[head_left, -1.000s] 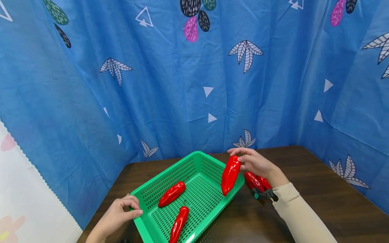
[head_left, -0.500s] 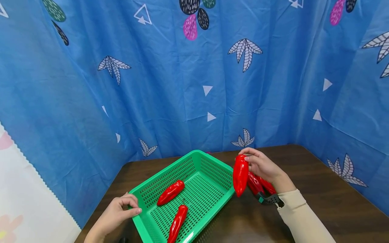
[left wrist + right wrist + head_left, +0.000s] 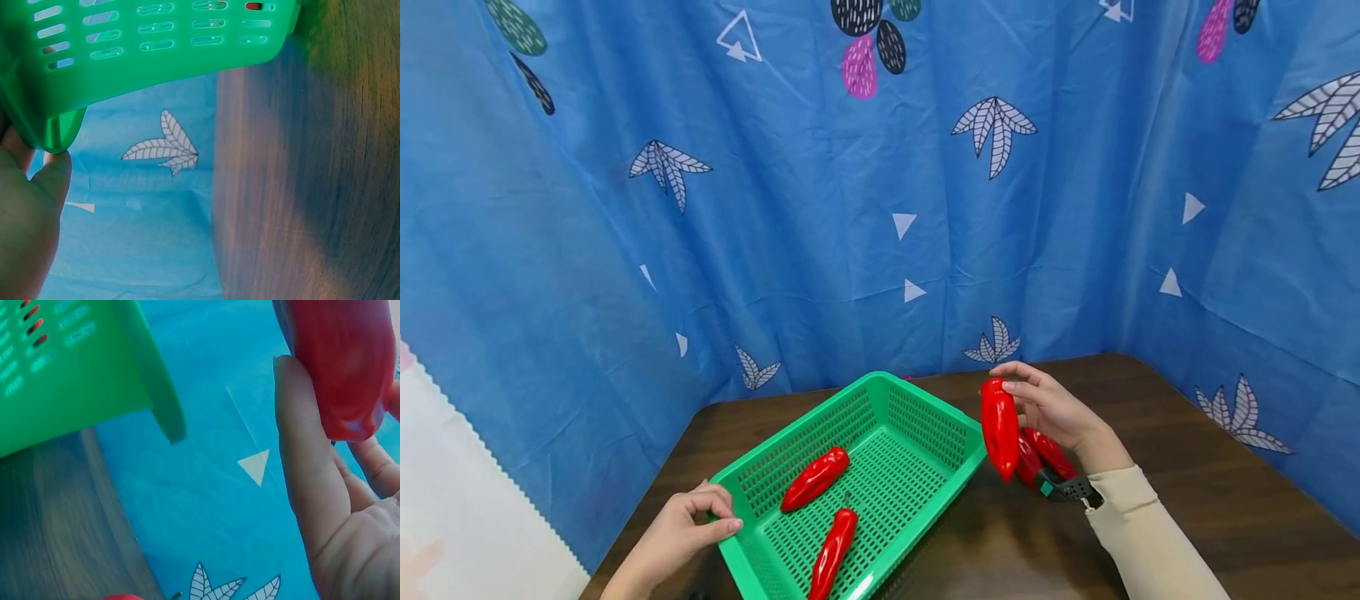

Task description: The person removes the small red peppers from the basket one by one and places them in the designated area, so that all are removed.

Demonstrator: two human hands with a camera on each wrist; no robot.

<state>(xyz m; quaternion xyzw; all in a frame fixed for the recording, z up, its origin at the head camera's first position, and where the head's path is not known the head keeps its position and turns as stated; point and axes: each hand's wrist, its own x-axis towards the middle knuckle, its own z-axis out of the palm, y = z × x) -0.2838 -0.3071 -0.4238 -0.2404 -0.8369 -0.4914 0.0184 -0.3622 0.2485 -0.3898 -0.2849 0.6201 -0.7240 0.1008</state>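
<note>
My left hand (image 3: pixel 673 533) pinches the rim of a green perforated plastic basket (image 3: pixel 925 417) at its left corner; thumb and fingers close on that rim in the left wrist view too. Inside the basket lie two glossy red chili peppers (image 3: pixel 816 479), the nearer pepper (image 3: pixel 834 550) showing a green stem. Just off the basket's right end, my right hand (image 3: pixel 1048 412) holds a larger red pepper (image 3: pixel 999 429) by its upper end, tip down. The right wrist view shows thumb and fingers on either side of this pepper (image 3: pixel 350 369).
Two more red peppers (image 3: pixel 1049 454) lie on the dark wooden table (image 3: pixel 1000 542) below my right hand, partly hidden by the hand and the held pepper. A blue patterned curtain (image 3: pixel 850 250) hangs along the table's back and sides. A black band (image 3: pixel 1071 490) circles my right wrist.
My right hand has carried the held pepper rightward, from over the basket's right end to just outside it. My left hand keeps its hold on the rim. The head view has shifted slightly.
</note>
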